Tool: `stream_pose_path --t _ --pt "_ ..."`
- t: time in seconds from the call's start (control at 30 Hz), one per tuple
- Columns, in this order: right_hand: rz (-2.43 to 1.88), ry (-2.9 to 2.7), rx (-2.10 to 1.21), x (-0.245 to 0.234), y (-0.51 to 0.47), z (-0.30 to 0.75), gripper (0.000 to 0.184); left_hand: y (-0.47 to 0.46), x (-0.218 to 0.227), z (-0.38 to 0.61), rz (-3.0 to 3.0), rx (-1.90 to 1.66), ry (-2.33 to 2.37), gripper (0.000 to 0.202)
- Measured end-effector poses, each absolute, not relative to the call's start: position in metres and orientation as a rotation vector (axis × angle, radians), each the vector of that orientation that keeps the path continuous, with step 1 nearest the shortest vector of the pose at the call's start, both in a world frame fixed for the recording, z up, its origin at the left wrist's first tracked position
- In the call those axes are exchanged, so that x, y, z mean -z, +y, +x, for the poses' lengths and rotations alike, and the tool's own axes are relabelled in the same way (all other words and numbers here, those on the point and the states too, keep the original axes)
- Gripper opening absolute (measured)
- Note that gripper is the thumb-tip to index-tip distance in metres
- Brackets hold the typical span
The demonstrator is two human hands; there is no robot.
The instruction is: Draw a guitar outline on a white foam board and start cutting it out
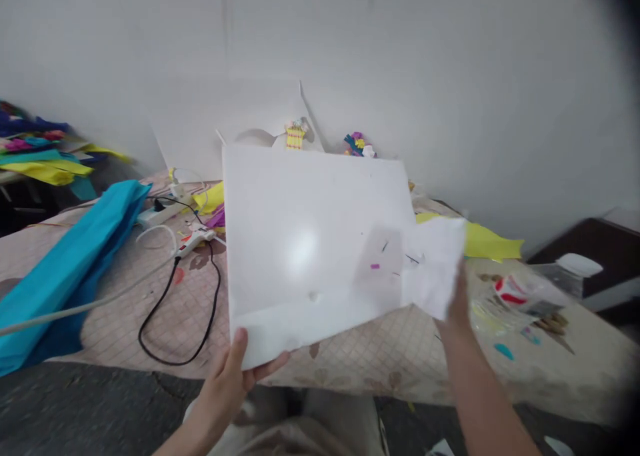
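Observation:
A flat white board point(270, 209) is held tilted up in front of me, over the table. My left hand point(233, 369) grips its lower left corner, thumb on the front face and fingers beneath. My right hand point(456, 303) is closed on a white sheet of paper point(437, 263) against the board's right side. The sheet is slightly blurred and hides most of the right fingers. A small purple scrap point(375, 267) and several thin dark slivers lie on the board's face near the sheet.
A glue gun point(193, 241) with a black cord lies left of the board, beside folded blue paper point(85, 256). Yellow paper point(493, 243) and plastic bags point(517, 299) are on the right. A small yellow decorated piece point(295, 137) stands behind, near the wall.

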State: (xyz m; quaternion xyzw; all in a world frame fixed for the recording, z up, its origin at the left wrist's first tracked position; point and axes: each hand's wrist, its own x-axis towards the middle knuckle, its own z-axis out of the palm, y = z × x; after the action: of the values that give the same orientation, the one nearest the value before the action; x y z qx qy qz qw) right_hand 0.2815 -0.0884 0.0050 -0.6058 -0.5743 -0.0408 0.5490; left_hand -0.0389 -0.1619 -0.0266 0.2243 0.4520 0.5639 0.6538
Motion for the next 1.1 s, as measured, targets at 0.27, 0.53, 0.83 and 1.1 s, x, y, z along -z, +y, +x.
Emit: stream_pose_path --t 0.27,0.53,0.83,1.1 --pt "-1.621 -1.881 -0.044 0.042 -0.066 0.26 0.056 -0.164 0.033 -0.035 0.142 -1.133 1.134 0.029" --pt "-1.893 -2.254 0.257 0.08 -0.065 0.251 0.053 -0.158 0.051 -0.053 0.364 -0.748 1.199 0.045" --pt "-2.066 -2.196 0.253 0.075 -0.064 0.245 0.061 -0.172 0.092 -0.117 2.321 -1.064 1.636 0.046" --pt "-1.907 -2.311 0.092 0.068 -0.068 0.207 0.063 -0.163 0.103 -0.122 2.851 -0.927 1.511 0.074"
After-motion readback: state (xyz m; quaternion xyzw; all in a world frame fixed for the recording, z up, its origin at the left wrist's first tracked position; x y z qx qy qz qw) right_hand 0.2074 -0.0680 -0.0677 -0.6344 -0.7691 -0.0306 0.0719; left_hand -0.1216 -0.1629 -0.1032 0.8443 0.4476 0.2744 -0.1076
